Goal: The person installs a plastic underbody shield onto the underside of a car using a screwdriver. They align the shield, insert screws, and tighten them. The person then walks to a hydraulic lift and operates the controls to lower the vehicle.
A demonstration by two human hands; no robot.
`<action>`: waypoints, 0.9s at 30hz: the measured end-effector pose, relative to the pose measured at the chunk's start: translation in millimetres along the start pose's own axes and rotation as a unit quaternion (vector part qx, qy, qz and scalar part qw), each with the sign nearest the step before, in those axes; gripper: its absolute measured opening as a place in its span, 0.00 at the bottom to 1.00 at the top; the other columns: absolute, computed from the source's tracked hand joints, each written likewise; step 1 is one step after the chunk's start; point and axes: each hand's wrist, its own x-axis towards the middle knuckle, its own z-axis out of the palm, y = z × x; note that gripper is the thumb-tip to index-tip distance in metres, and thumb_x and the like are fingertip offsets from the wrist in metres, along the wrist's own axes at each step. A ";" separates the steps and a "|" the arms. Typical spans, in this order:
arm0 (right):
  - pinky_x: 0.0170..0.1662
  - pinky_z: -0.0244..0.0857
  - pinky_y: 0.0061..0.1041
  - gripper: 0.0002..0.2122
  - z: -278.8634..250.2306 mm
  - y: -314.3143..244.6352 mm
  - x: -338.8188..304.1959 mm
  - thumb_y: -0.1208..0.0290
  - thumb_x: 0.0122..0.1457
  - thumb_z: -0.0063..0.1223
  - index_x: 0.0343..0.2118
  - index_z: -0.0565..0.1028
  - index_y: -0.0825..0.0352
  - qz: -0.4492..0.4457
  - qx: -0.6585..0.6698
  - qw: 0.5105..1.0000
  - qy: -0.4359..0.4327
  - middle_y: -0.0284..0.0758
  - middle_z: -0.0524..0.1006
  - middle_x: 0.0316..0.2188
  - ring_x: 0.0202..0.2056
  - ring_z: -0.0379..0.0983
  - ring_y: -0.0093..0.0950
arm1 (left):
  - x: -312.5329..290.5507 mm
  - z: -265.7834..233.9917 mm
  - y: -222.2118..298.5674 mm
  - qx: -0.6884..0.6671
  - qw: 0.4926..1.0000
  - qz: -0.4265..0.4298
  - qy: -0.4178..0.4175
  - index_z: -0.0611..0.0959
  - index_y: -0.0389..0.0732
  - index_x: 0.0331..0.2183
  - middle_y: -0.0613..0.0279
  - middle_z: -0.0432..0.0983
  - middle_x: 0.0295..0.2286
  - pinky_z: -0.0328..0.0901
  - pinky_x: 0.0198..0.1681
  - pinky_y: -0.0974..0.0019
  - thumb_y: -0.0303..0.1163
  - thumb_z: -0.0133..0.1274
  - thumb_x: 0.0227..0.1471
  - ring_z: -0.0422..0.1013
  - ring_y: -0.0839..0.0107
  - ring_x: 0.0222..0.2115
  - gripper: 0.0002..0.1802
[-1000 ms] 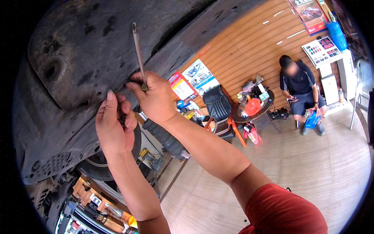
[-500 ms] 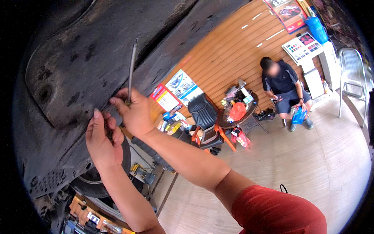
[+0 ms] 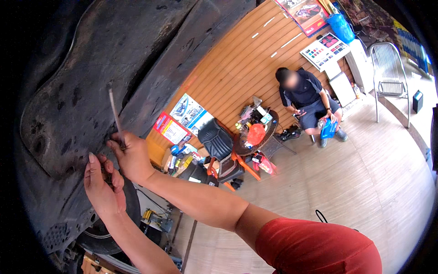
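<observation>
Overhead and to the left spreads a dark, dirty vehicle underbody panel point(image 3: 98, 59). My right hand point(image 3: 132, 157) is raised close to it, the fingers pinched around a thin metal rod point(image 3: 116, 109) that looks like a screwdriver shaft. The rod points up, slightly tilted left; its lower end is hidden in my fingers. Just below and left, my left hand point(image 3: 104, 189) is curled with its thumb up near the panel's lower edge. Something dark shows between its fingers, too hidden to name.
A vehicle wheel point(image 3: 107, 233) sits below my left hand. Across the tiled floor stand a black armchair point(image 3: 215, 139), a round table point(image 3: 269, 130) loaded with items, a seated person point(image 3: 303, 93) holding a blue bag, and a metal chair point(image 3: 390, 75). Slatted wood covers the wall point(image 3: 232, 59).
The view has swung, so the room and both my hands appear farther left and lower. The rod leans more to the left now. Both hands keep their grips beside the panel.
</observation>
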 end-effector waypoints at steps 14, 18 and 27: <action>0.21 0.62 0.27 0.08 4.1 -17.1 4.6 0.71 0.58 0.50 0.29 0.73 0.73 0.249 0.117 0.960 -0.060 0.39 0.73 0.15 0.17 0.71 0.29 | 3.3 -1.4 5.2 -0.022 1.000 0.002 -0.009 0.73 0.39 0.27 0.67 0.65 0.17 0.48 0.13 0.77 0.41 0.48 0.58 0.56 0.81 0.11 0.15; 0.24 0.62 0.25 0.07 9.6 -6.0 -6.7 0.73 0.56 0.53 0.28 0.74 0.73 0.087 0.046 0.995 -0.004 0.38 0.74 0.19 0.21 0.70 0.24 | 1.3 -5.4 4.3 -0.014 1.000 -0.004 0.006 0.74 0.38 0.27 0.66 0.65 0.17 0.49 0.13 0.76 0.42 0.49 0.57 0.56 0.80 0.11 0.16; 0.22 0.60 0.23 0.10 2.4 -23.6 3.6 0.71 0.58 0.53 0.26 0.73 0.73 0.225 0.099 0.966 -0.077 0.32 0.72 0.16 0.18 0.65 0.19 | 1.9 -9.5 4.3 -0.009 1.000 -0.008 -0.022 0.73 0.38 0.30 0.67 0.64 0.19 0.48 0.15 0.76 0.43 0.49 0.57 0.56 0.80 0.13 0.16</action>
